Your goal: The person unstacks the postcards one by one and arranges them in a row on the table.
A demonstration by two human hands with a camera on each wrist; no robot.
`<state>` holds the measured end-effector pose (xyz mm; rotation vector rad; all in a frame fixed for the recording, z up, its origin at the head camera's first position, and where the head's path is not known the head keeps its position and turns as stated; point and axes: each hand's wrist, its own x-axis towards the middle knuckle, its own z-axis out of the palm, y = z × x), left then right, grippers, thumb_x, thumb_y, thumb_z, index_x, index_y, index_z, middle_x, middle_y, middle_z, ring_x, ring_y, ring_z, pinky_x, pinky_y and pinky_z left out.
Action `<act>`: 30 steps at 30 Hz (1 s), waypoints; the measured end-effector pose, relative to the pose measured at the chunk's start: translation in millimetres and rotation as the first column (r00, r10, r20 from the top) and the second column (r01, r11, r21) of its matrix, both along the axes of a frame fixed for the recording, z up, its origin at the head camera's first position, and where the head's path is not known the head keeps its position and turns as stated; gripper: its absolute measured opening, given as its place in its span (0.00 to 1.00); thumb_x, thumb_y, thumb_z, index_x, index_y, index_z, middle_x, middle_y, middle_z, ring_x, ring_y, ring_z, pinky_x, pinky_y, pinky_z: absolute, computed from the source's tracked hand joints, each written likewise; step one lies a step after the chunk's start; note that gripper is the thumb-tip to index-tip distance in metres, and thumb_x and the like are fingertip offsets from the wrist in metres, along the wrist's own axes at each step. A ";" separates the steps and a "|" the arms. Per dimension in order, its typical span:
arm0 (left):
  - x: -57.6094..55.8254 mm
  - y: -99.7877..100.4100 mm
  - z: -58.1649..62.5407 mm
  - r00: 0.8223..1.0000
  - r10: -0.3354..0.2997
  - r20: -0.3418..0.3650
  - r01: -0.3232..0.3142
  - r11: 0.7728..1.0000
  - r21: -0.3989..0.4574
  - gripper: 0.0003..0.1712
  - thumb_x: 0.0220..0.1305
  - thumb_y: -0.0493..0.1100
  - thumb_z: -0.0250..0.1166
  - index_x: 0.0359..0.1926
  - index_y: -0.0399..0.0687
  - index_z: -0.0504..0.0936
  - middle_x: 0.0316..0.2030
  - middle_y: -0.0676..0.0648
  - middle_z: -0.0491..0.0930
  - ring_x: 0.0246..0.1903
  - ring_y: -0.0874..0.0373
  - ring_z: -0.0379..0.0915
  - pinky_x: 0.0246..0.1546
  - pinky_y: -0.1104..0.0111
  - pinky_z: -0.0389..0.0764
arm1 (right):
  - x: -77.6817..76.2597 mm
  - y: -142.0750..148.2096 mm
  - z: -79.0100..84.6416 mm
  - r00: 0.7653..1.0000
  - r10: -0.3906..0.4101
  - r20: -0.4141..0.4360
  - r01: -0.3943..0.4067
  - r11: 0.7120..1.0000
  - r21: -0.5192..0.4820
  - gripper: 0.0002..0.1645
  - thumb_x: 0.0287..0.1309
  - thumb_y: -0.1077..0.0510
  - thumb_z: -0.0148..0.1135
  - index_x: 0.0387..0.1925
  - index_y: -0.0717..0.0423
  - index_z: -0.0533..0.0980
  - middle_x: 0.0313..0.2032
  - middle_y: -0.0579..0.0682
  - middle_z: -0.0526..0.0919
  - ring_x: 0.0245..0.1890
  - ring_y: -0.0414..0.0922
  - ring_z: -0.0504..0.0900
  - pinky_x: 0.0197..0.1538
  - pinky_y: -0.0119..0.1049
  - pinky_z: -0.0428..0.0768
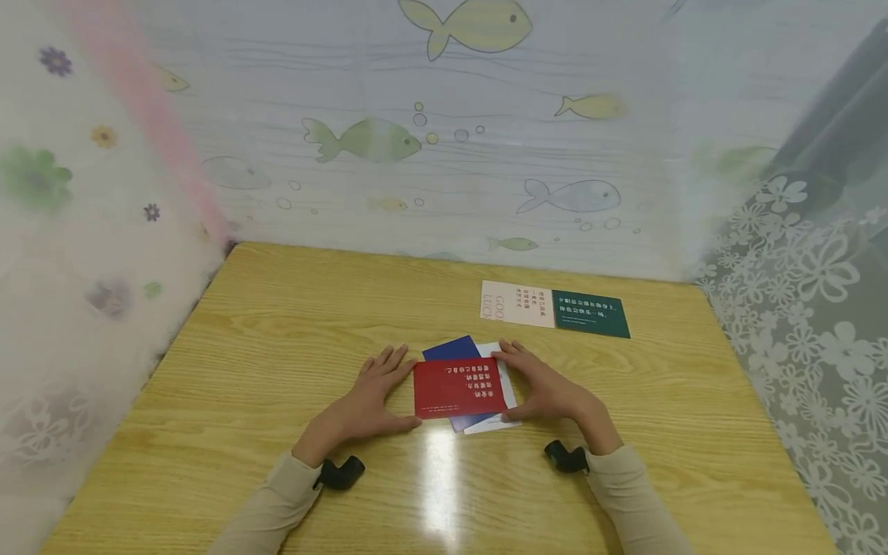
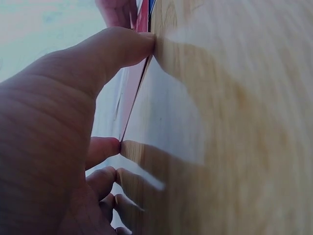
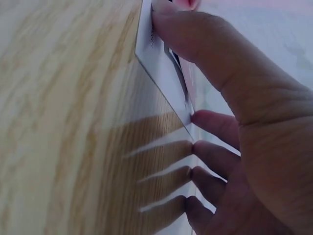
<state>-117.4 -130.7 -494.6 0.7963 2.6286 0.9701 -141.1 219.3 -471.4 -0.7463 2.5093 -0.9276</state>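
Observation:
A red card (image 1: 458, 388) with white lettering lies on top of a blue card (image 1: 451, 349) and a white card (image 1: 515, 423), which stick out at angles beneath it. On the left side, my left hand (image 1: 368, 401) spreads its thumb and index finger to the red card's two left corners. My right hand (image 1: 555, 389) touches the stack's right side, its index fingertip near the upper corner. The right thumb (image 3: 181, 29) rests on the white card (image 3: 159, 73) in the right wrist view. Much of the lower cards is hidden under the red one.
Farther back on the wooden table (image 1: 312, 308), a white card with "GOOD LUCK" style lettering (image 1: 516, 304) and a dark green card (image 1: 591, 314) lie side by side. A fish-patterned curtain (image 1: 333, 216) hangs behind the table, and lacy fabric (image 1: 812, 308) borders the right.

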 end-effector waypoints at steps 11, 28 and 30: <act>0.1 0.0 0.8 1.000 0.008 0.017 -0.007 1.000 -0.006 0.57 0.57 0.61 0.73 0.79 0.43 0.57 0.81 0.43 0.44 0.80 0.41 0.32 0.78 0.40 0.37 | 0.9 1.7 -0.8 1.000 0.002 -0.003 -0.002 1.000 -0.014 0.56 0.45 0.52 0.83 0.74 0.56 0.64 0.79 0.59 0.52 0.80 0.62 0.44 0.76 0.64 0.57; 0.0 0.0 -0.6 1.000 0.004 0.004 -0.004 1.000 0.000 0.58 0.56 0.63 0.74 0.79 0.42 0.58 0.81 0.41 0.45 0.80 0.39 0.33 0.77 0.39 0.38 | 2.8 5.2 0.2 0.999 -0.024 -0.030 0.022 0.998 -0.064 0.56 0.40 0.47 0.85 0.72 0.48 0.68 0.78 0.56 0.58 0.80 0.59 0.48 0.75 0.65 0.59; 0.1 -0.2 -0.8 1.000 0.002 0.006 -0.002 1.000 0.002 0.59 0.55 0.63 0.74 0.79 0.42 0.58 0.81 0.41 0.45 0.80 0.40 0.32 0.77 0.39 0.38 | 3.5 5.2 0.8 0.999 -0.027 -0.036 0.024 0.996 -0.082 0.56 0.39 0.46 0.85 0.71 0.49 0.69 0.77 0.57 0.59 0.79 0.60 0.49 0.74 0.66 0.59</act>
